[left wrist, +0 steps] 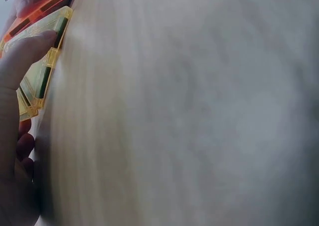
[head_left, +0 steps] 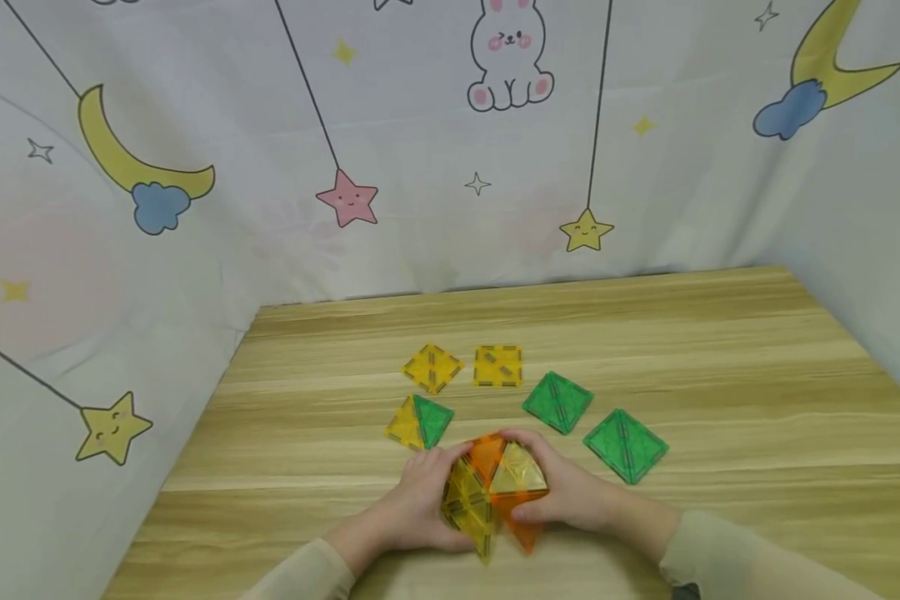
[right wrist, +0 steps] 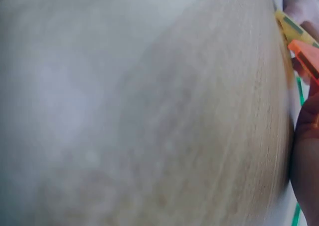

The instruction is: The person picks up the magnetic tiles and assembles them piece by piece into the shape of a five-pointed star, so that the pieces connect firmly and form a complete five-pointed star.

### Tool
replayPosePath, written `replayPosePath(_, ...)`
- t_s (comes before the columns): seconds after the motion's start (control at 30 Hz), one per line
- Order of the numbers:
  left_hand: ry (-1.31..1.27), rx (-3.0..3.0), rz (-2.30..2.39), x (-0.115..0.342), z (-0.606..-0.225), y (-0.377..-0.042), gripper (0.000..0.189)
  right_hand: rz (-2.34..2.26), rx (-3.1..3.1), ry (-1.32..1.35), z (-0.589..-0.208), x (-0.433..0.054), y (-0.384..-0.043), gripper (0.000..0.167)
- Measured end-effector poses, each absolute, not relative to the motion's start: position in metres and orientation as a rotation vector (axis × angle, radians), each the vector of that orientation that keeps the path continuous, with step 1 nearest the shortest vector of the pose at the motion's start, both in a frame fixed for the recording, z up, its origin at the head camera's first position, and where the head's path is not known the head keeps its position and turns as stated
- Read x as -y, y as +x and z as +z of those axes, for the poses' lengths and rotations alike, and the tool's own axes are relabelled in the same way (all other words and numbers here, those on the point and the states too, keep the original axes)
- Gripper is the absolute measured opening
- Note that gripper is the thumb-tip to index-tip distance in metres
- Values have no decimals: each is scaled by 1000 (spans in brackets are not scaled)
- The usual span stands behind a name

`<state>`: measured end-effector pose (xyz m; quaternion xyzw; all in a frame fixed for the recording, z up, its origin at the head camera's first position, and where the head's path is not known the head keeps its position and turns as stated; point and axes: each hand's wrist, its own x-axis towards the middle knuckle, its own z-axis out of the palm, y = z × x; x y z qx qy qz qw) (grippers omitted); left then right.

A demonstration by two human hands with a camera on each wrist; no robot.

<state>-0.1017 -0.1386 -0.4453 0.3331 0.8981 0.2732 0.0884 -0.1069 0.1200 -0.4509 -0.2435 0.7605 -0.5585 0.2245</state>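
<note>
Both hands hold a fan-like cluster of translucent triangular magnetic tiles near the table's front. My left hand [head_left: 416, 504] grips its left side, where the yellow triangles [head_left: 467, 500] are. In the left wrist view, the left thumb [left wrist: 27, 54] lies across a yellow tile [left wrist: 44, 79]. My right hand [head_left: 573, 492] grips the other side, fingers at the back, thumb over the lower orange triangle [head_left: 527, 533]. A pale yellow triangle [head_left: 519, 471] and another orange triangle [head_left: 486, 456] sit at the top. A gap shows between the lower yellow and orange points. The cluster's underside is hidden.
Behind the hands lie two yellow tile pairs [head_left: 432, 368], a yellow-and-green pair [head_left: 422, 422], and two green pairs [head_left: 558, 403] on the wood-grain table [head_left: 270, 467]. A printed cloth [head_left: 420, 250] hangs along the table's back and sides.
</note>
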Motion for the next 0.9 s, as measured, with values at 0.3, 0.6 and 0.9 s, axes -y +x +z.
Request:
replayPosePath(0.3,988,-2703,816,138,-449,-102,105,-1492,-2104,-702,-450,-117,-105,86)
replayPosePath(0.6,978,-2715,852,138,-449,-102,97,-1347,-2192,-726,-444,-115,-105,83)
replayPosePath(0.9,1037,-2778,870,139,-451,-101,85,-1216,-2315,-789,-442,-113,-104,83)
